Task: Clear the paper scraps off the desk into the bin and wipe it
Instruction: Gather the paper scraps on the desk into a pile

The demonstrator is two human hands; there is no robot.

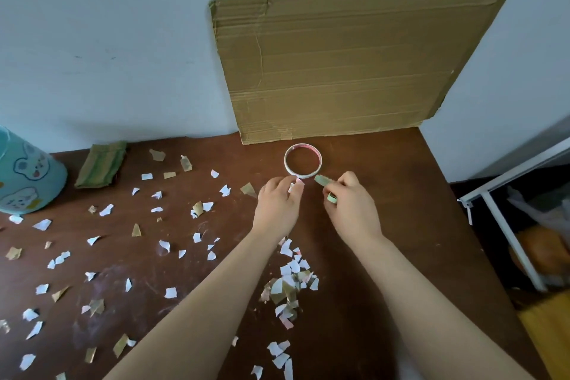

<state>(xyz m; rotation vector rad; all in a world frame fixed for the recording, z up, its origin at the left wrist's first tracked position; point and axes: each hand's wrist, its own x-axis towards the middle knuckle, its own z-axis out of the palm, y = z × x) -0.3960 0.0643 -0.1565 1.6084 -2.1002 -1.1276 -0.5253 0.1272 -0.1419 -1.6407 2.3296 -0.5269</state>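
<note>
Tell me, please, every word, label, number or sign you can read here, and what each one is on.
No readable text anywhere.
Bin: cartoon animal pictures only, no words.
Tape roll: red marks along the inner rim, too small to read.
Cardboard: blank.
Green strip in the right hand: no print visible.

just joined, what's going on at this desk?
A person is partway into clearing the desk. The left hand pinches a white scrap beside the tape roll; the right hand pinches a green strip. Most paper scraps lie scattered, with one small pile between the forearms. The bin stands far left, the folded cloth lies untouched near it, and a cardboard sheet leans on the wall.
</note>
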